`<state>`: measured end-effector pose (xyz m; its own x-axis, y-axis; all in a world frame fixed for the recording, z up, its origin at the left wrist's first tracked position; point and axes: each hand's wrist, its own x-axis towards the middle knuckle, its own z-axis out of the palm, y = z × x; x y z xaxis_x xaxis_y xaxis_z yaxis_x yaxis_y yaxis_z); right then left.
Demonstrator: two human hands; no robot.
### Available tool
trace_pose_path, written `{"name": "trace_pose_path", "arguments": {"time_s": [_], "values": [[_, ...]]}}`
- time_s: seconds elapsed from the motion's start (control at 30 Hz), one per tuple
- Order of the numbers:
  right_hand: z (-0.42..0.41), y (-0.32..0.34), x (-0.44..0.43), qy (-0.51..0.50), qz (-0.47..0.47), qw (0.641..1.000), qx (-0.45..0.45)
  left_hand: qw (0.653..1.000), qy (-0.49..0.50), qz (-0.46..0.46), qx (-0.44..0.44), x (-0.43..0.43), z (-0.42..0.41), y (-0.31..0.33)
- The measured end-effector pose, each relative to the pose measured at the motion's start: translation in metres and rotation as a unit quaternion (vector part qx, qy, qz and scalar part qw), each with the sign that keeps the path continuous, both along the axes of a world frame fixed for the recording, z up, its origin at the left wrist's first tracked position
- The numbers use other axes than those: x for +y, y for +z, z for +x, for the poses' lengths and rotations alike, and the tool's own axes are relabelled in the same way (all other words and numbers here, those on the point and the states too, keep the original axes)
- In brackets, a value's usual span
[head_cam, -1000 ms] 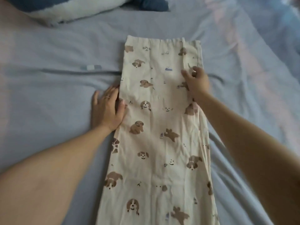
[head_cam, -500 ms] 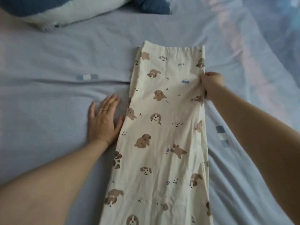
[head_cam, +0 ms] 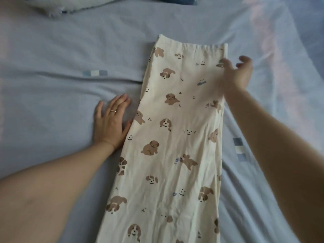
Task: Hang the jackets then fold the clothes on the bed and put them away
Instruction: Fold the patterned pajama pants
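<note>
Cream pyjama trousers [head_cam: 175, 137] printed with brown puppies lie flat on the bed, folded lengthwise, waistband at the far end, legs running off the bottom of the frame. My left hand [head_cam: 110, 123] rests flat on the sheet, fingers spread, its thumb side touching the trousers' left edge. My right hand [head_cam: 235, 76] is blurred, hovering over the right edge near the waistband with fingers loosely spread and nothing held.
The bed is covered by a pale blue sheet [head_cam: 52, 102] with small checked patches [head_cam: 95, 73]. A blue and white pillow or plush [head_cam: 73, 4] lies at the far edge. A pinkish band of sheet [head_cam: 273, 50] runs along the right.
The right hand has let go of the trousers' right edge and lifted with its fingers spread. The left hand has stayed flat beside the left edge. The view has shifted slightly.
</note>
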<state>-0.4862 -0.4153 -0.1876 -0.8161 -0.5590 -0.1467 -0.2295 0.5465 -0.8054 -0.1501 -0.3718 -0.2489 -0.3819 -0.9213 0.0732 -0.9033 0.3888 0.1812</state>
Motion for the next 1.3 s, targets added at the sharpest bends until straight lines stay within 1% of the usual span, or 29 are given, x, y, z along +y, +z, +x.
{"name": "trace_pose_path", "arguments": {"time_s": [0.07, 0.1, 0.17, 0.23, 0.3, 0.37, 0.47, 0.6, 0.63, 0.67, 0.7, 0.73, 0.77, 0.8, 0.83, 0.87, 0.9, 0.93, 0.97, 1.0, 1.03, 1.13, 1.2, 1.23, 1.27, 1.3], "values": [[0.023, -0.002, 0.049, 0.003, -0.012, 0.999, 0.035, 1.000, 0.003, 0.000, 0.001, 0.000, -0.002, 0.000], [0.037, -0.004, 0.078, 0.015, -0.001, 0.999, 0.028, 1.000, 0.002, -0.002, -0.001, -0.001, -0.002, 0.000], [0.068, -0.002, 0.133, 0.048, 0.053, 0.997, -0.004, 1.000, 0.003, -0.002, -0.002, -0.001, -0.002, 0.000], [0.087, 0.001, 0.173, 0.065, 0.091, 0.994, -0.018, 1.000, 0.002, 0.001, 0.002, 0.000, -0.002, 0.000], [0.093, 0.002, 0.192, 0.066, 0.113, 0.991, -0.037, 1.000, 0.002, -0.002, 0.004, 0.002, -0.003, 0.000], [0.092, -0.003, 0.197, 0.070, 0.114, 0.990, -0.050, 1.000, 0.007, -0.008, 0.007, 0.002, -0.003, 0.001], [0.085, -0.014, 0.194, 0.003, 0.072, 0.995, -0.067, 1.000, 0.007, -0.005, 0.008, 0.000, -0.003, 0.002], [0.091, -0.015, 0.194, -0.028, 0.046, 0.997, -0.045, 1.000, 0.001, -0.003, 0.013, 0.000, -0.002, -0.001], [0.098, -0.013, 0.196, -0.031, 0.055, 0.997, -0.036, 1.000, 0.001, -0.003, 0.013, 0.002, -0.002, -0.001], [0.106, -0.012, 0.200, -0.015, 0.079, 0.997, 0.005, 1.000, 0.001, -0.003, 0.014, 0.001, -0.002, -0.001], [0.117, -0.011, 0.205, 0.036, 0.110, 0.990, 0.085, 1.000, 0.000, -0.004, 0.016, 0.000, -0.003, -0.001], [0.131, -0.008, 0.214, 0.129, 0.128, 0.968, 0.173, 1.000, -0.001, -0.007, 0.022, -0.001, -0.003, -0.001], [0.147, -0.010, 0.230, 0.259, 0.139, 0.922, 0.252, 1.000, -0.004, -0.010, 0.026, -0.001, -0.001, -0.001], [0.157, -0.016, 0.247, 0.380, 0.149, 0.860, 0.307, 0.999, -0.005, -0.014, 0.032, -0.001, 0.000, -0.003], [0.157, -0.025, 0.265, 0.455, 0.163, 0.809, 0.335, 0.999, -0.002, -0.018, 0.040, -0.002, 0.000, -0.003], [0.150, -0.033, 0.282, 0.470, 0.190, 0.797, 0.328, 0.999, 0.000, -0.025, 0.047, -0.003, 0.000, -0.004], [0.141, -0.039, 0.302, 0.429, 0.219, 0.820, 0.310, 0.998, 0.001, -0.030, 0.052, 0.000, -0.001, -0.006], [0.131, -0.043, 0.318, 0.359, 0.244, 0.850, 0.299, 0.998, 0.002, -0.035, 0.055, 0.002, -0.001, -0.007], [0.122, -0.046, 0.327, 0.288, 0.266, 0.872, 0.294, 0.998, 0.005, -0.035, 0.054, 0.000, -0.002, -0.008], [0.119, -0.048, 0.332, 0.244, 0.274, 0.886, 0.284, 0.998, 0.006, -0.038, 0.051, 0.000, -0.002, -0.007], [0.117, -0.049, 0.331, 0.229, 0.282, 0.892, 0.270, 0.999, 0.007, -0.028, 0.040, -0.003, -0.003, -0.006], [0.121, -0.052, 0.330, 0.246, 0.271, 0.894, 0.257, 1.000, 0.008, 0.006, -0.012, 0.008, -0.003, -0.002], [0.120, -0.050, 0.326, 0.250, 0.274, 0.896, 0.246, 0.999, 0.018, 0.036, -0.023, 0.027, -0.001, 0.002], [0.124, -0.048, 0.327, 0.235, 0.294, 0.896, 0.235, 0.998, 0.031, 0.061, -0.001, 0.044, 0.002, 0.004], [0.127, -0.045, 0.321, 0.205, 0.322, 0.895, 0.229, 0.993, 0.051, 0.098, 0.048, 0.058, 0.003, 0.009], [0.140, -0.038, 0.333, 0.175, 0.353, 0.890, 0.229, 0.979, 0.075, 0.147, 0.117, 0.089, 0.012, 0.013]]}}
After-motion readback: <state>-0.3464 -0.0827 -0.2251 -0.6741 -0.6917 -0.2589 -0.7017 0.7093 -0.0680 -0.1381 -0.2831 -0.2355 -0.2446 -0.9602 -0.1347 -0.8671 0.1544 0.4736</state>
